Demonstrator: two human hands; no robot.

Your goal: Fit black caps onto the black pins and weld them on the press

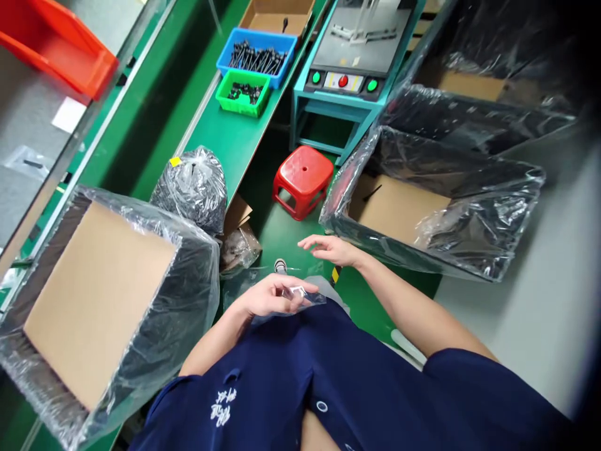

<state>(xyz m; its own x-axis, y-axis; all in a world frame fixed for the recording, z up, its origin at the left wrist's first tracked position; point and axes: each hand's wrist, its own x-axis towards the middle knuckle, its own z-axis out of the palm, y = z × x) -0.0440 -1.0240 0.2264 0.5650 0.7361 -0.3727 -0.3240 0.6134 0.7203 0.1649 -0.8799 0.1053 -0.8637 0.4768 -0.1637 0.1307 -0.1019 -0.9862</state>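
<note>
My left hand (pixel 270 295) is in front of my dark blue shirt, its fingers closed on a clear plastic bag (pixel 310 299). Part of the bag hangs below the hand. To its right and a little farther out is my right hand (pixel 334 250), fingers stretched forward and apart, holding nothing. It is near the edge of a box lined with clear plastic (pixel 408 213); a small dark piece lies on the cardboard inside. On the left stands another plastic-lined box (pixel 197 275) with a brown cardboard sheet (pixel 103 294) in it.
A red stool (pixel 305 172) stands on the green floor. A tied bag of dark parts (pixel 192 188) rests on the green bench, beyond it green (pixel 239 108) and blue bins (pixel 256 37) of black parts. A teal-framed machine (pixel 345 81) has push buttons. An orange bin (pixel 56 44) sits upper left.
</note>
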